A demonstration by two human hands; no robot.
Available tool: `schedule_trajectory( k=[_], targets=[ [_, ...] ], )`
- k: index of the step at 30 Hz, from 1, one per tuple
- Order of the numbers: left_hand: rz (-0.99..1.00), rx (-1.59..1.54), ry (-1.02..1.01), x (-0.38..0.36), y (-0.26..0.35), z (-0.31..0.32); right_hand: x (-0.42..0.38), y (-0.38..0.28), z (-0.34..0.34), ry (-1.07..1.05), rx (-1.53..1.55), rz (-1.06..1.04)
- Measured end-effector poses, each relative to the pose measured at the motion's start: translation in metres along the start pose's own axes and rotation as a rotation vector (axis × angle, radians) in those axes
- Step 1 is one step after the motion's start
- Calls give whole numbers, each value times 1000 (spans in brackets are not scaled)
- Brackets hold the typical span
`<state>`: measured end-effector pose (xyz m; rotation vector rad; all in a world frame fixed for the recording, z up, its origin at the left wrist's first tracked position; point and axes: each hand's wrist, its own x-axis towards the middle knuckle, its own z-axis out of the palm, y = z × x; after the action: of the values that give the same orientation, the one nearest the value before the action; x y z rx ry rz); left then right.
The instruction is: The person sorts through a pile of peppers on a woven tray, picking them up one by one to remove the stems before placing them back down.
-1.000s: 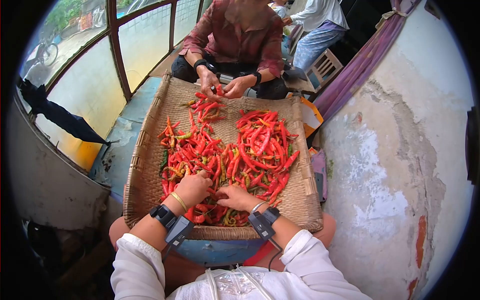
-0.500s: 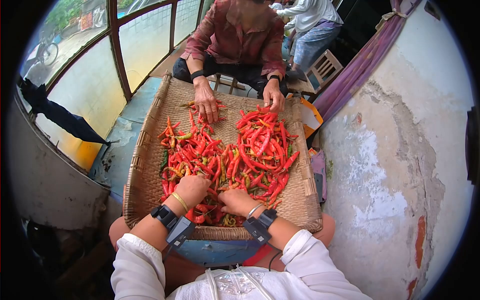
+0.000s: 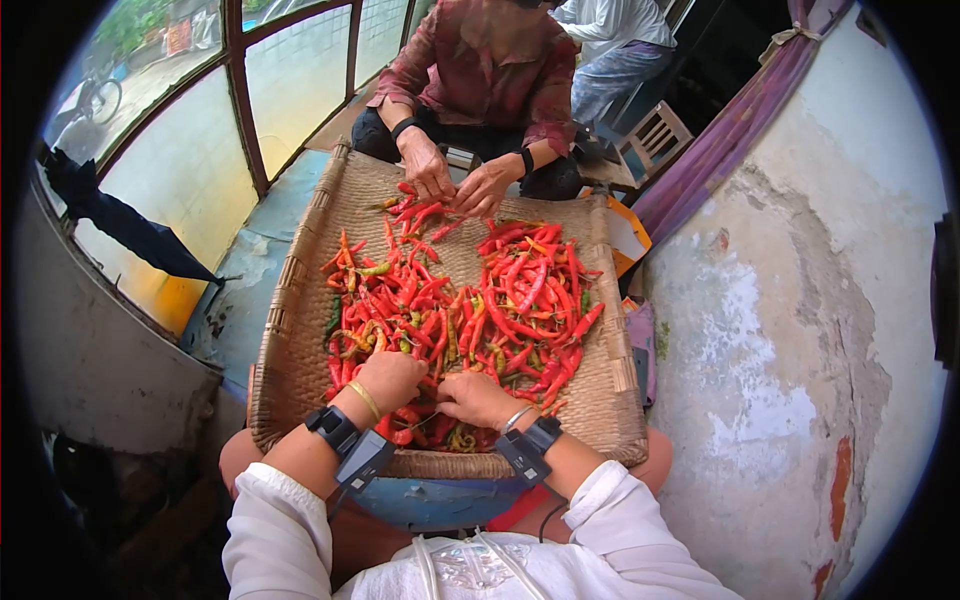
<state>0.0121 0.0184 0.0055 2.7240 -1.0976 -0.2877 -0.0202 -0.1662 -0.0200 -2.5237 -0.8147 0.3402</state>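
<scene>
Red chili peppers (image 3: 530, 285), with some green and yellowish ones among them, are heaped in a woven basket tray (image 3: 290, 330). At the near edge of the heap, my left hand (image 3: 391, 383) is closed over peppers, its fingertips hidden behind the knuckles. Close by on its right, my right hand (image 3: 478, 399) has thumb and fingers pinched together among the peppers. Red peppers lie in the gap between my two hands. Whatever either hand grips is too small or covered to make out.
Across the tray, a co-worker's two hands (image 3: 458, 185) meet over a small group of peppers. Windows and a dark folded umbrella (image 3: 130, 225) are on the left. A worn wall (image 3: 760, 330) stands at right, and a wooden chair (image 3: 655, 138) behind. Another person is at the back.
The co-worker's hands have come together at the far end of the tray, with some peppers drawn toward them. My own hands have barely moved and stay closed at the near peppers.
</scene>
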Motion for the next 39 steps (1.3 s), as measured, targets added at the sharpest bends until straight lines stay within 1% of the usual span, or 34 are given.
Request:
schedule_trajectory(
  k=[2, 3, 7, 9, 10, 12, 19, 21, 22, 24, 25, 26, 27, 29, 30, 32, 34, 36, 39],
  targets=[
    [15, -14, 9, 0, 0, 0, 0, -3, -10, 31, 103, 49],
    [13, -14, 9, 1, 0, 0, 0, -3, -11, 16, 144, 107],
    [6, -18, -11, 1, 1, 0, 1, 2, -1, -5, 208, 131],
    [-4, -21, -17, 1, 1, 0, 3, 1, 2, -54, 278, 77],
    [2, -21, -23, 1, 1, -1, 3, 1, 3, -56, 277, 75],
    [5, -21, -28, 1, 1, -1, 3, 0, 4, -128, 241, 54],
    [-21, -13, -74, 2, 3, -2, 3, -1, 6, -214, 95, 74],
    [-22, -14, -86, 3, 3, -1, 3, 1, 6, -113, 204, 59],
    [-15, -56, -75, 5, 2, 3, 3, 0, 2, -114, 204, 58],
    [-7, -98, -65, 6, 3, 4, 2, -2, -12, -62, 329, 201],
    [14, -196, -22, 7, 5, 3, 1, -3, -17, 1, 417, 219],
    [36, -294, 21, 8, 7, 2, 0, -2, -21, 1, 418, 219],
    [35, -293, 20, 7, 10, -2, -2, -1, -25, 55, 593, 248],
    [78, -514, 75, 4, 14, -13, -6, -1, -37, 121, 906, 316],
    [77, -514, 75, 3, 14, -13, -7, 0, -39, 121, 906, 315],
    [100, -481, 65, 3, 13, -13, -9, 0, -43, 248, 1038, 319],
    [97, -514, 71, 3, 14, -15, -11, -1, -48, 284, 1064, 331],
    [94, -546, 76, 3, 14, -16, -12, -1, -51, 419, 1255, 292],
    [107, -580, 80, 3, 14, -16, -13, 4, -51, 477, 1259, 265]
  ],
)
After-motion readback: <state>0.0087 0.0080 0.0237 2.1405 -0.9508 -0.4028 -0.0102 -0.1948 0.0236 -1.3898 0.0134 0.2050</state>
